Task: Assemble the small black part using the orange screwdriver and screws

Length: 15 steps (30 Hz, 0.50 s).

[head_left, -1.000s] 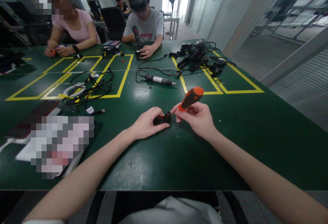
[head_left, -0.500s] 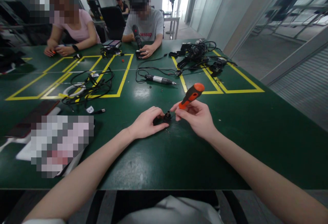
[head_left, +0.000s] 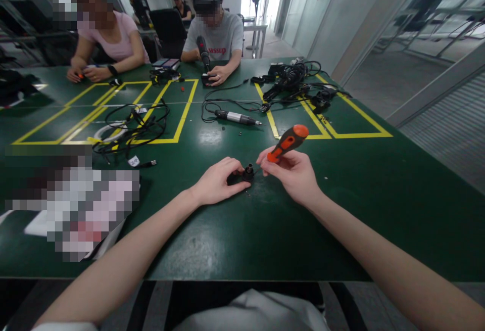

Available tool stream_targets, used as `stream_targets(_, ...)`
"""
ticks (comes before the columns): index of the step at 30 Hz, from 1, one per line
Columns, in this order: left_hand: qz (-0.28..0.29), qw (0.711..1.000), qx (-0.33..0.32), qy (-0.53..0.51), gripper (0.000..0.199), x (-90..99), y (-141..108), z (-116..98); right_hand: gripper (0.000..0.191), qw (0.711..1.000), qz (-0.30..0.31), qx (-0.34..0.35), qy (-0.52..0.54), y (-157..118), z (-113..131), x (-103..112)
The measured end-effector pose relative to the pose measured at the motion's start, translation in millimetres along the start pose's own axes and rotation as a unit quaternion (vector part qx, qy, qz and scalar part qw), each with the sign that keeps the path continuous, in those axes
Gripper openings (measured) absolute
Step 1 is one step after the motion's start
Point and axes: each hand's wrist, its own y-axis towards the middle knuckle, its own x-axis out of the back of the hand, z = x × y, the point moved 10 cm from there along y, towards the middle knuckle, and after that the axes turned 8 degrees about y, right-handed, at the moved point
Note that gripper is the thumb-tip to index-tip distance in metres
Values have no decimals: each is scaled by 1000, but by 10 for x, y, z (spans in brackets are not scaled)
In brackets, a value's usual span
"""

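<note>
A small black cylindrical part stands on the green table, with a metallic ring at its top. My left hand rests on the table and grips this part between thumb and fingers from the left. In my right hand is a screwdriver with an orange and black handle, tilted up to the right. Its thin shaft points down-left, and the tip is near the right side of the black part; whether they touch is too small to tell. Tiny bits lie just in front of the part.
Beyond my hands lies a black and silver pen-shaped tool with a cord. Cables are at the left, and a tangle of black cables at the back right. Two people sit across the table. A blurred-out packet lies left.
The screwdriver handle has tipped further to the right and slightly down, with my right hand's fingers shifting a little. My left hand keeps its grip on the black part.
</note>
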Motion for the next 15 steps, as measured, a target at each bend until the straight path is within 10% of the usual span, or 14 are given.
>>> stream_targets(15, -3, 1000, 2, -1, 26, -8, 7, -1, 38, 999, 22, -8, 35, -32, -25, -70)
